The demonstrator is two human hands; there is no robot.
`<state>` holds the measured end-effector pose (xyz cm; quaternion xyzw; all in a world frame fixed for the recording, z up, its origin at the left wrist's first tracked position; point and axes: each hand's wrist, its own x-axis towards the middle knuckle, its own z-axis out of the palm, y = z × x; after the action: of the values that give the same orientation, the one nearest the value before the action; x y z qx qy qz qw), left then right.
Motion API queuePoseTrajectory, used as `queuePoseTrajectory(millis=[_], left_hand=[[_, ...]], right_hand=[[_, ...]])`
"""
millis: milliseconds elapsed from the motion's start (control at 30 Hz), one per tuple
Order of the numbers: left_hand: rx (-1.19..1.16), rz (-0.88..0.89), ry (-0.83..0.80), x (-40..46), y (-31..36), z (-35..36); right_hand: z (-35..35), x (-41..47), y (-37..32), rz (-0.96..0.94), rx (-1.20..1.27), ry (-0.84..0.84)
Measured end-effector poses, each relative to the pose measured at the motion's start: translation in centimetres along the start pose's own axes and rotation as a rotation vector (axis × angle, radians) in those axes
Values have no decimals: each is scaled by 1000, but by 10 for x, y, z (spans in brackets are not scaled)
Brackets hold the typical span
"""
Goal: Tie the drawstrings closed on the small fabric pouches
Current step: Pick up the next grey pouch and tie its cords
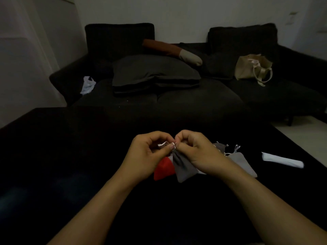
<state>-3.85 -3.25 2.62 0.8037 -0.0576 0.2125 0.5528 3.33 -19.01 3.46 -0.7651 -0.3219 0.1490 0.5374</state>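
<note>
Here, both hands raised together — left hand (pixel 150 152), right hand (pixel 196 149), fingers curled, pinching grey pouch (pixel 184 167) drawstrings (pixel 164 144).

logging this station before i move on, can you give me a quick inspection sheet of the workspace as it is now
surface: dark surface, dim light
job's things: grey pouch held up by its white drawstring; red pouch beneath it; light grey pouch and a darker pouch lying to the right
clutter: white rolled item at far right
grippers: left hand and right hand both pinch the drawstring at the pouch neck
cables: nothing seen
surroundings: dark sofa with grey cushion, beige tote bag, white plastic bag
</note>
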Motion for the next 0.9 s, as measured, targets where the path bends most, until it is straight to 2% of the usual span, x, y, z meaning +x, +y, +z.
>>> queuePoseTrajectory(millis=[233, 367, 600, 767, 833, 900], left_hand=[[-15, -1, -26, -1, 3, -5], [-5, -29, 50, -1, 3, -6], [18, -79, 145, 1, 0, -12], [-96, -165, 96, 4, -1, -16], [-221, -231, 100, 4, 0, -15], [-220, -229, 119, 4, 0, -14]], right_hand=[[6, -1, 3, -106, -171, 173], [3, 1, -1, -53, 199, 152], [-5, -6, -3, -16, 294, 55], [-4, -1, -3, 112, 692, 112], [-3, 1, -4, 165, 787, 115], [-1, 3, -3, 187, 819, 128]])
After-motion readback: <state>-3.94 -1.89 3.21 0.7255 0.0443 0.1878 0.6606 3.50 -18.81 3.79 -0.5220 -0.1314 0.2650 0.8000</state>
